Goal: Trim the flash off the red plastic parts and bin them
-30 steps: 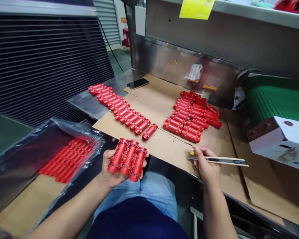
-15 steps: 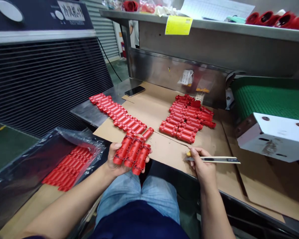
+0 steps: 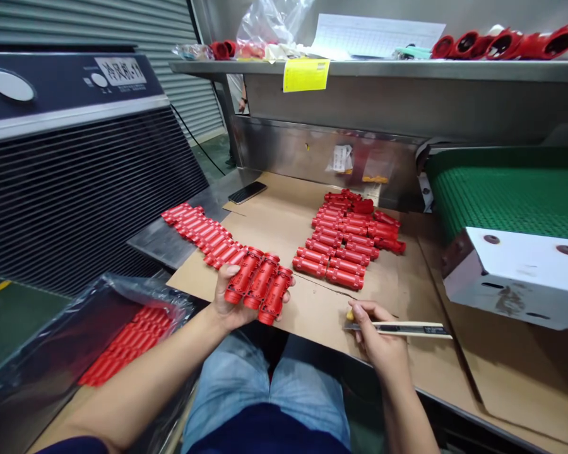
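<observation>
Your left hand (image 3: 231, 291) grips a joined row of three red plastic moulded parts (image 3: 260, 285) at lower centre, and your right hand (image 3: 377, 334) pinches a slim flat tool (image 3: 402, 328) just right of them.

1. A sheet of brown cardboard (image 3: 284, 211) covers the steel bench (image 3: 165, 243) ahead of the left hand's (image 3: 234, 293) grip.
2. A long row of red moulded plastic parts (image 3: 196, 230) lies ahead and left of the grip, its near end just beside it.
3. A dense block of red parts (image 3: 345, 239) lies on the cardboard, right of the grip.
4. A smartphone (image 3: 247, 192) lies farther ahead, at the cardboard's far edge.
5. High beyond the grip, a steel shelf (image 3: 360, 69) carries a paper sheet (image 3: 373, 34) and hollow red parts (image 3: 502, 45).
</observation>
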The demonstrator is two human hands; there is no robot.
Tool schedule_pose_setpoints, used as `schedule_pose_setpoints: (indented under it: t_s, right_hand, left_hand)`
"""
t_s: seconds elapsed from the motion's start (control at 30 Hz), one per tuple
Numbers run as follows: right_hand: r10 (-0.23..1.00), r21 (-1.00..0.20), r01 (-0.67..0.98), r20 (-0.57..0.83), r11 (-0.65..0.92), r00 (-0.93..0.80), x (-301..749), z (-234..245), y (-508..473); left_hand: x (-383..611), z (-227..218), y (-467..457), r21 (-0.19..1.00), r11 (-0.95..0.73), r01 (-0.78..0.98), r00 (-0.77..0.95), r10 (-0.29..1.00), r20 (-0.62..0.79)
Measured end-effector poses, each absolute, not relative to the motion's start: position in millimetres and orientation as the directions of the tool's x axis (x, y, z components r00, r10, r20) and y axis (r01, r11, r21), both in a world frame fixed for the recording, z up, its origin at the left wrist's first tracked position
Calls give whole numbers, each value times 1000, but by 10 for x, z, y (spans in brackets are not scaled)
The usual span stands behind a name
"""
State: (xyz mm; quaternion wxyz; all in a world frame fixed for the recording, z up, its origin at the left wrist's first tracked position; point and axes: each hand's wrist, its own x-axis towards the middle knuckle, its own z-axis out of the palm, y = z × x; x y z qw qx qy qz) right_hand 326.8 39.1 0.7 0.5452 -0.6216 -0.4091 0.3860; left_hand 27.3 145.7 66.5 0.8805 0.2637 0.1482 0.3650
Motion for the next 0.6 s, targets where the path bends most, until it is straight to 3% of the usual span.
schedule_pose_setpoints:
  t_s: [0.13,0.2,0.27,0.33,0.47,0.6]
  right_hand:
    - [933,-991,100,-49,-90,357,3299,-34,397]
    - [933,-991,102,-49,-91,358,3306,-42,402]
    - [931,-990,107,-44,-89,362,3303,-36,404]
    - [929,-990,108,-45,-91,368,3292,-22,404]
    - [926,-992,101,-33,-77,376,3270,-1,412]
    - [924,-994,94,-20,-61,382,3260,3,427]
  left_hand:
    - [237,628,1467,611,567,-553,671,737,-77]
    - [198,645,1542,731,474,-492,653,756,-50]
    - [162,715,1708,924,210,-319,620,784,36]
    - [147,836,1972,990,-122,-71,605,784,140]
    - [233,1083,2641,897,-380,227,620,766,168]
    - [441,1073,3125,662,-538,523,646,756,104]
